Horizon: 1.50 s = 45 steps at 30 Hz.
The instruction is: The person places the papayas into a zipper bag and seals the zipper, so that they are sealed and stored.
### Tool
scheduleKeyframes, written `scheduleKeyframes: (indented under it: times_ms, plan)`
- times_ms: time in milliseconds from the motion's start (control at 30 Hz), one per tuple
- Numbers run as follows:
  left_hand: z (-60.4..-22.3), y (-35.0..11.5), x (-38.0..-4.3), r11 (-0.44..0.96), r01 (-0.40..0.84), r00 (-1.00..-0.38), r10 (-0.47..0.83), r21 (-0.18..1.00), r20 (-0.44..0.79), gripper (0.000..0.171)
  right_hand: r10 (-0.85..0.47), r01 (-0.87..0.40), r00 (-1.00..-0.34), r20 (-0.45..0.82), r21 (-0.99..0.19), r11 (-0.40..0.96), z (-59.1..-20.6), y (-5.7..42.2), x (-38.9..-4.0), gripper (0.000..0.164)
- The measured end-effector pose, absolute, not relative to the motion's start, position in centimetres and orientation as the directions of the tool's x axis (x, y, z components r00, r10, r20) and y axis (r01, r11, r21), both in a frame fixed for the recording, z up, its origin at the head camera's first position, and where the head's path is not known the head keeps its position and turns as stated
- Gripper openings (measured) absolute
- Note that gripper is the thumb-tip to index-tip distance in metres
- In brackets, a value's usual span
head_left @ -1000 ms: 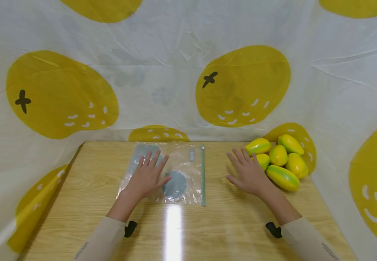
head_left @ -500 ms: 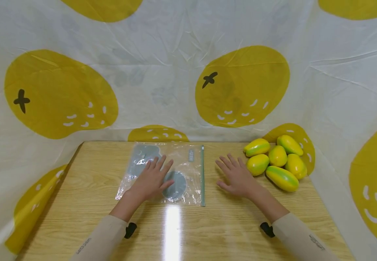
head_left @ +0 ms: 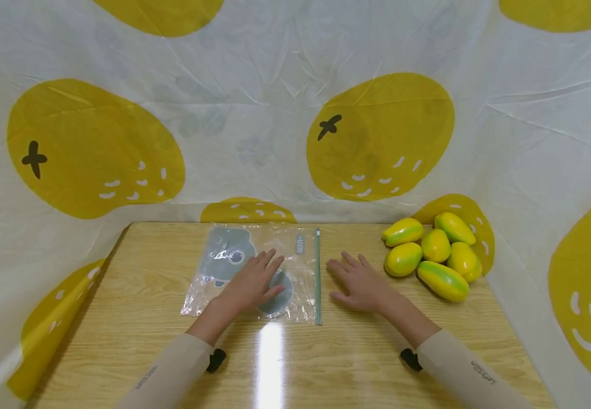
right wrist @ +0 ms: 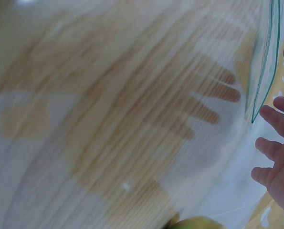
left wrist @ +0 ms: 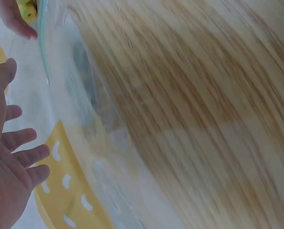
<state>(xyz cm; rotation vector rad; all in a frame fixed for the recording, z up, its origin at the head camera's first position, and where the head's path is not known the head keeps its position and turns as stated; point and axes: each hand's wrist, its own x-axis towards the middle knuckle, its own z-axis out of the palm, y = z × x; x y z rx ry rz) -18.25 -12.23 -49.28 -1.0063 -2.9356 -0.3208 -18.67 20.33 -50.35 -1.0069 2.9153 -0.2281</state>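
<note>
A clear zip bag with a grey-blue animal print lies flat on the wooden table, its green zip strip facing right. Over the bag's middle is my left hand, fingers spread and holding nothing; in the left wrist view it appears raised above the surface. My right hand hovers just right of the zip strip, fingers apart, with nothing in it. Its reflection shows on the tabletop in the right wrist view. Several yellow-green mangoes or papayas are grouped at the table's back right, apart from the right hand.
The wooden table ends against a white cloth printed with large yellow fruit, which rises behind it and on both sides. A bright light reflection falls on the table's front middle.
Both hands have moved: the left one to the right across the bag, the right one leftward from the fruit towards the zip strip. Bag and fruit stay in place.
</note>
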Motion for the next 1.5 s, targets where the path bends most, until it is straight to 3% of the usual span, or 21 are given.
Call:
scheduleKeyframes:
  times_ms: [300,633,1167,1500]
  plan:
    - [-50.3,-10.6,-18.3,0.719,0.633,-0.77,0.621,0.288,0.143,0.068,-0.628,-0.616,-0.778,0.007,-0.205,0.761,-51.0,19.3,-18.6,0.069]
    - [-51.1,-8.7,-18.8,0.728,0.581,-0.799,0.595,0.364,0.086,0.065,-0.664,-0.667,-0.742,0.092,-0.197,0.718,-51.3,18.7,-18.5,0.053]
    - [-52.3,-7.0,-18.5,0.691,0.63,-0.765,0.63,0.355,0.132,0.053,-0.689,-0.696,-0.714,0.123,-0.231,0.68,-52.2,18.5,-17.9,0.052]
    - [-52.3,-6.9,-17.9,0.701,0.596,-0.772,0.634,0.39,0.041,0.052,-0.669,-0.668,-0.738,0.087,-0.229,0.708,-52.1,18.1,-17.7,0.059]
